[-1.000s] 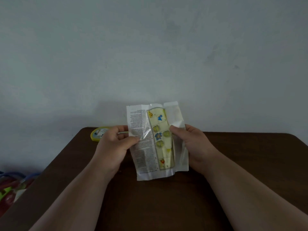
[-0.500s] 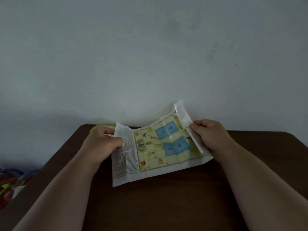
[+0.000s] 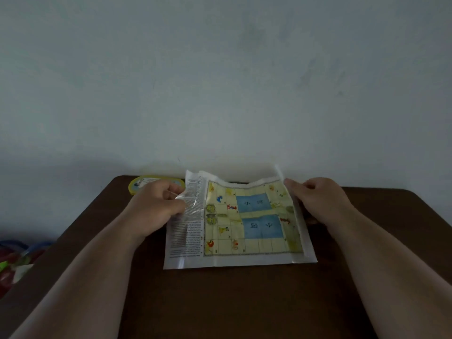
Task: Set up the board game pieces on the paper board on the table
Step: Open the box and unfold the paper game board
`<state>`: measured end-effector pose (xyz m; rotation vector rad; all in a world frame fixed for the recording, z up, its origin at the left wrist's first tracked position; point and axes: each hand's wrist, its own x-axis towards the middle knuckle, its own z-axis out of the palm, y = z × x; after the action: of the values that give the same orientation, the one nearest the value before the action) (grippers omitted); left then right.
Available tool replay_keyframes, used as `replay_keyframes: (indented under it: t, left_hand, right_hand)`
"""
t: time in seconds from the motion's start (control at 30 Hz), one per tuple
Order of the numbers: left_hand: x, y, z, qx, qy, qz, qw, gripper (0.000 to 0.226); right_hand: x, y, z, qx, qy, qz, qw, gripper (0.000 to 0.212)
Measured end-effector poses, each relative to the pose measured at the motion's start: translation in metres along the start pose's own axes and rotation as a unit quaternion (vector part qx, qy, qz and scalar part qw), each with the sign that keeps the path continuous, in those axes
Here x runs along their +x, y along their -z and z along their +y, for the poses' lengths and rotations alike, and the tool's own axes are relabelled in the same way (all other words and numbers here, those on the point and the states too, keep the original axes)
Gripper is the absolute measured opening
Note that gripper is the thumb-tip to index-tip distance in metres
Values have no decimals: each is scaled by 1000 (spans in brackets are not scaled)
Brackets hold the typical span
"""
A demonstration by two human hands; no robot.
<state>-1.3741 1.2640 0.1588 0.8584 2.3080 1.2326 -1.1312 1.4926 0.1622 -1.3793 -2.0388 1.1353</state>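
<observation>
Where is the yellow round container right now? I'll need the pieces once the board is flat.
In the head view, the yellow round container sits at the table's far left corner, partly hidden behind the left hand, just left of the paper board.

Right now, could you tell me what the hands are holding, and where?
Both hold the unfolded printed paper game board: left hand at its text-side edge, right hand at its far right corner.

the paper board point(image 3: 247, 223), a narrow folded strip a second ago, now spreads open with its near edge down on the counter point(image 3: 220, 302). the left hand point(image 3: 156, 209) and right hand point(image 3: 318, 201) are farther apart, at its opposite edges.
</observation>
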Motion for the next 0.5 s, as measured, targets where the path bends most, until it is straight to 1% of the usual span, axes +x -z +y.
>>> replay_keyframes:
  t: [0.03,0.07,0.13,0.2,0.27,0.33,0.4,0.43,0.5]
  left_hand:
    - [-2,-2,2,9,-13,-10,1000,25]
    - [-3,-4,2,16,-25,-21,999,25]
    - [-5,-7,5,34,-40,-47,998,24]
    - [-7,-10,7,52,-49,-69,995,25]
    - [-8,-12,6,48,-52,-84,994,26]
    - [-10,-13,5,47,-62,-93,993,24]
    - [-10,-15,3,47,-91,-83,991,22]
    - [-11,-15,3,53,-104,-66,991,28]
    - [-17,-16,6,90,-123,3,988,34]
  right_hand:
    - [-3,2,-1,-60,42,33,997,43]
    - [-6,3,-2,-97,93,57,989,37]
    - [-11,3,-5,-120,205,63,969,25]
    - [-17,-1,-10,-159,306,20,938,19]
    - [-27,-7,-16,-222,376,-54,898,17]
    - [-35,-17,-19,-287,417,-132,852,23]
    - [-43,-26,-17,-363,414,-189,813,30]
    - [-46,-29,-15,-387,404,-205,804,33]
    - [-54,-29,-12,-403,380,-206,807,36]
